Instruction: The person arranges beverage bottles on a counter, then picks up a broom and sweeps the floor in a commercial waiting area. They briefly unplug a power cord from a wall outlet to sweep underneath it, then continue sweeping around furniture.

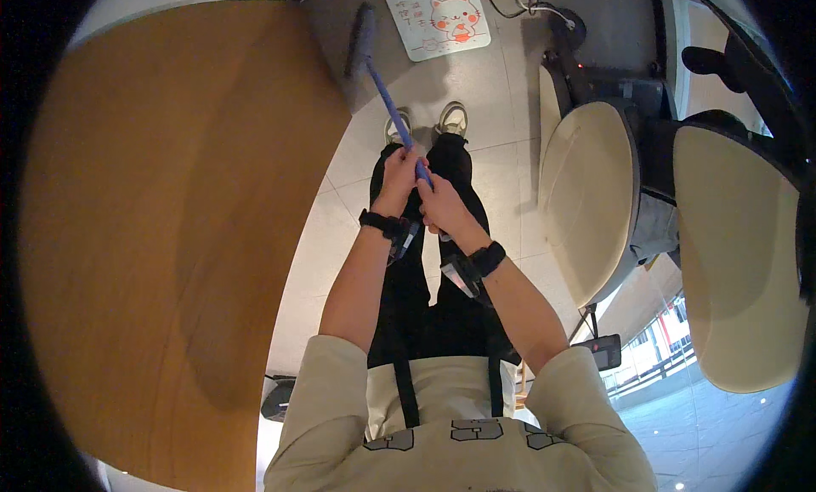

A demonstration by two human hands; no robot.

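Both of my hands are closed around the blue handle (390, 107) of a mop, in front of my legs. My left hand (398, 179) grips it slightly farther up, and my right hand (443, 205) wraps it near its lower end, close beside the left. From there the handle slants up and to the left to a dark grey, fuzzy, narrow head (362, 45). That head is by the far right edge of the table and looks somewhat blurred; whether it touches the floor I cannot tell.
To the left is a large wooden table (161, 220) with a curved edge. A white bathroom scale (416, 28) with a cat drawing lies on the tiled floor (501, 177) ahead, cables (531, 7) beside it. Cream chairs (591, 199) stand on the right. My shoes (452, 118) are close to the handle.
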